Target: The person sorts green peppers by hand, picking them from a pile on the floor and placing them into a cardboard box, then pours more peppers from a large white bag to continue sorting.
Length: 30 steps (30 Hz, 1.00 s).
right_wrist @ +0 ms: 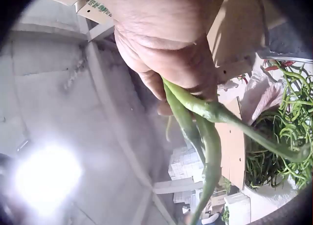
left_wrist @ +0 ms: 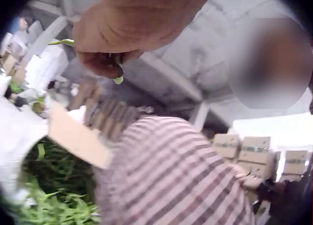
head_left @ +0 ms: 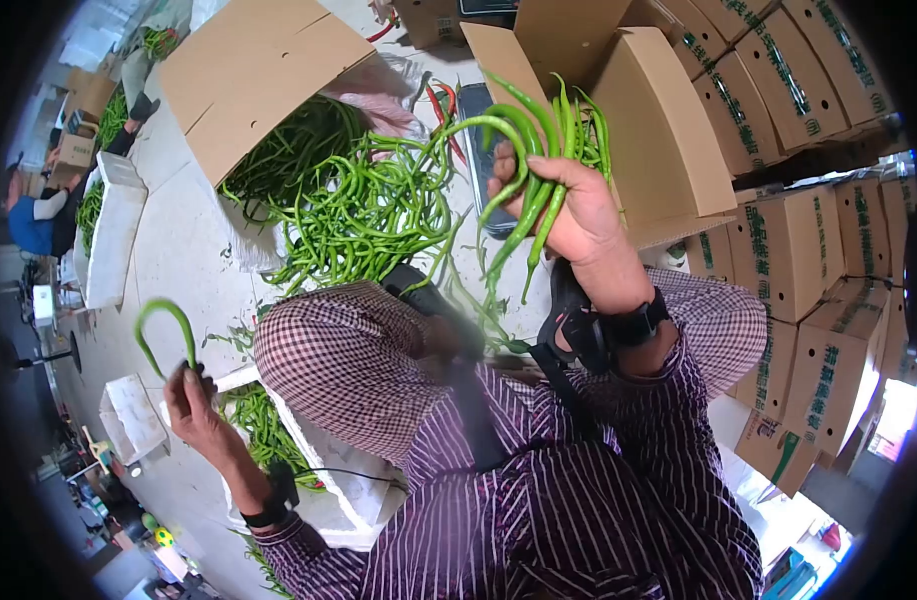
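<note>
Out to the left, my left hand [head_left: 201, 415] pinches one long green chili pepper [head_left: 165, 308] by its end, and the pepper bends over in a hook above the fingertips. The left wrist view shows a pale green tip of this pepper [left_wrist: 118, 80] below the fingers. My right hand [head_left: 589, 215] grips a small bunch of green chili peppers [head_left: 527, 130] in front of an open cardboard box [head_left: 669, 130]. From below that hand, the right wrist view shows their ends [right_wrist: 210, 151] hanging out. More green peppers [head_left: 601, 135] appear behind the right hand at the box.
A heap of green peppers [head_left: 369, 215] spills onto the floor from a tipped cardboard box [head_left: 264, 75]. A few red peppers [head_left: 447, 110] lie beside a dark flat tray [head_left: 471, 105]. Near my left knee stands a white foam box [head_left: 314, 455] with peppers. Cartons [head_left: 779, 90] are stacked at right.
</note>
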### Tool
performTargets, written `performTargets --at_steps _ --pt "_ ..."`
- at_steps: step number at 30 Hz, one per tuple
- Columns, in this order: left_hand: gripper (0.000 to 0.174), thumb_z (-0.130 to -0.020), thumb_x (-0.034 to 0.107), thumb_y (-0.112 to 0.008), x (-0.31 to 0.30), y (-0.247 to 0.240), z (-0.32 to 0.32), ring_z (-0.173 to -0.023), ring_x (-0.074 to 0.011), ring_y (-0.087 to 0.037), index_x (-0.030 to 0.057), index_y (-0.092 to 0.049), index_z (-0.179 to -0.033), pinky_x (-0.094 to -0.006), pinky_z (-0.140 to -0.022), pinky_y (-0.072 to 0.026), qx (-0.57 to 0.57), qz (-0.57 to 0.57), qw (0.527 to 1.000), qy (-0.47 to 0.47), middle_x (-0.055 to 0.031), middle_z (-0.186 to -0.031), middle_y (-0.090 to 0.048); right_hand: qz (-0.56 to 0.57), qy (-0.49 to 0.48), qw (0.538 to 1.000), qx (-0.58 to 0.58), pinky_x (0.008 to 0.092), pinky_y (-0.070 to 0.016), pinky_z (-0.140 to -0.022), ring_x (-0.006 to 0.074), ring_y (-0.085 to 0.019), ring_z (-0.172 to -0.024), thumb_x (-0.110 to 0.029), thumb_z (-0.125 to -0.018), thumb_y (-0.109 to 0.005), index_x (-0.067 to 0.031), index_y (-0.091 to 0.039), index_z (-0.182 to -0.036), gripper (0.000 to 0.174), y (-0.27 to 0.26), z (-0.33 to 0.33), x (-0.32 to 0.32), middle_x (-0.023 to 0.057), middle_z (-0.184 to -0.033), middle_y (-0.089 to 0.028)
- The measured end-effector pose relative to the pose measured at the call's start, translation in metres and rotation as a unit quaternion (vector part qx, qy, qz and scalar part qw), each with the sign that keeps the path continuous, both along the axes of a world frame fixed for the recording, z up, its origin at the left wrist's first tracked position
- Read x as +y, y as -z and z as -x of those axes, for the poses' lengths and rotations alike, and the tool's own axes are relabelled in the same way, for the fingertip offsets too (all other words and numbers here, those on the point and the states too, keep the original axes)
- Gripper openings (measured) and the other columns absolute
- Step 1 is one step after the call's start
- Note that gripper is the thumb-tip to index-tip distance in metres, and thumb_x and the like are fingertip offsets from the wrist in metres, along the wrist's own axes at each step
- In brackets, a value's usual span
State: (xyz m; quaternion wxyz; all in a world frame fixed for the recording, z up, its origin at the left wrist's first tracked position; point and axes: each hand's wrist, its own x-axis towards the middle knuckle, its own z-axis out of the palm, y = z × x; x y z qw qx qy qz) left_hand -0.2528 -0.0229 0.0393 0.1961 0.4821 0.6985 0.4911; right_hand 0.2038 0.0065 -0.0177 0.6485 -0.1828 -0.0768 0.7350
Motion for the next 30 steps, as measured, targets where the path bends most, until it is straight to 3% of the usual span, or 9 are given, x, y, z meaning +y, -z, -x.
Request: performTargets --at_steps 3,5,9,15,18,23,25,27,30 --pt "0.022 -0.089 0.013 -0.06 -0.041 0.071 0.119 -0.082 -0.0172 -0.06 -0.0032 -0.063 -0.104 -0.0276 -0.071 -0.0455 0.165 0.149 0.971 0.091 -0.0097 -0.092 -0.066 -0.042 0.024 0.999 0.011 0.0462 -0.0438 -0.098 0.0261 -0.058 -0.099 -0.001 -0.085 -0.052 0.0034 -0.041 -0.132 0.049 -0.008 -0.003 -0.001 0.0167 -0.11 -0.058" --pt "0.029 -0.081 0.007 -0.064 -0.082 0.117 0.177 -0.089 -0.0215 -0.062 -0.0035 -0.062 -0.107 -0.0337 -0.079 -0.0469 0.429 0.219 0.858 0.176 -0.0181 -0.102 -0.065 -0.049 0.03 0.998 -0.012 0.0465 -0.0439 -0.098 0.027 -0.058 -0.098 0.0 -0.084 -0.051 0.0018 -0.04 -0.134 0.051 -0.013 -0.009 -0.002 0.0165 -0.11 -0.057" --pt "0.027 -0.087 0.006 -0.059 -0.083 0.108 0.094 -0.095 -0.0215 -0.061 -0.0082 -0.058 -0.11 -0.0321 -0.085 -0.0472 0.068 0.232 0.969 0.06 -0.017 -0.107 -0.065 -0.09 0.049 0.987 -0.124 0.0462 -0.046 -0.095 0.0271 -0.057 -0.098 0.002 -0.083 -0.05 0.0019 -0.041 -0.132 0.05 -0.036 -0.023 -0.005 0.0146 -0.105 -0.055" --pt "0.028 -0.088 0.004 -0.056 -0.041 0.087 0.021 -0.093 -0.0179 -0.062 -0.0091 -0.056 -0.113 -0.0294 -0.086 -0.047 -0.068 0.17 0.965 0.189 -0.0133 -0.104 -0.065 -0.065 0.152 0.947 -0.277 0.0381 -0.0486 -0.088 0.0185 -0.06 -0.086 -0.002 -0.084 -0.054 0.0024 -0.042 -0.132 0.05 -0.094 -0.052 0.001 0.0116 -0.1 -0.057" --pt "0.025 -0.084 0.006 -0.055 -0.024 0.073 -0.005 -0.087 -0.0146 -0.061 -0.0072 -0.057 -0.105 -0.0263 -0.08 -0.0466 0.023 0.195 0.952 0.235 -0.0097 -0.098 -0.066 -0.012 0.204 0.865 -0.459 0.0329 -0.0473 -0.085 0.0153 -0.058 -0.086 -0.007 -0.086 -0.057 -0.0002 -0.044 -0.133 0.049 -0.111 -0.086 0.006 0.0108 -0.101 -0.059" --pt "0.03 -0.093 0.017 -0.049 -0.045 0.156 0.052 -0.094 -0.0157 -0.06 -0.0032 -0.056 -0.114 -0.0283 -0.084 -0.0465 0.176 0.178 0.915 0.317 -0.008 -0.106 -0.064 -0.045 0.106 0.587 -0.801 0.0342 -0.0443 -0.085 0.0185 -0.056 -0.095 -0.028 -0.085 -0.065 -0.002 -0.046 -0.133 0.058 -0.058 -0.13 0.02 0.0132 -0.105 -0.06" --pt "0.038 -0.099 0.022 -0.043 -0.065 0.087 -0.024 -0.109 -0.0181 -0.056 -0.0005 -0.047 -0.129 -0.0306 -0.093 -0.0449 -0.25 0.282 0.892 0.251 -0.0095 -0.123 -0.058 0.036 -0.125 0.492 -0.861 0.0371 -0.0442 -0.088 0.0266 -0.057 -0.101 -0.033 -0.081 -0.067 0.0008 -0.048 -0.13 0.062 -0.024 -0.138 0.019 0.0185 -0.111 -0.06" --pt "0.043 -0.102 0.024 -0.038 -0.075 0.137 0.027 -0.119 -0.0202 -0.05 0.0024 -0.038 -0.139 -0.0321 -0.1 -0.042 -0.522 0.4 0.739 0.145 -0.0097 -0.134 -0.05 0.019 -0.223 0.318 -0.921 0.0386 -0.0447 -0.09 0.0344 -0.057 -0.107 -0.03 -0.08 -0.067 0.0025 -0.05 -0.126 0.059 -0.041 -0.116 0.0 0.0237 -0.116 -0.059" --pt "0.042 -0.1 0.021 -0.039 -0.047 0.144 0.022 -0.117 -0.0255 -0.052 0.0026 -0.039 -0.137 -0.0377 -0.098 -0.045 -0.536 0.418 0.731 0.062 -0.0145 -0.132 -0.051 -0.064 -0.179 0.378 -0.906 0.0421 -0.0468 -0.086 0.0379 -0.059 -0.101 -0.023 -0.08 -0.066 0.0031 -0.053 -0.121 0.05 -0.096 -0.057 -0.017 0.0237 -0.108 -0.061"
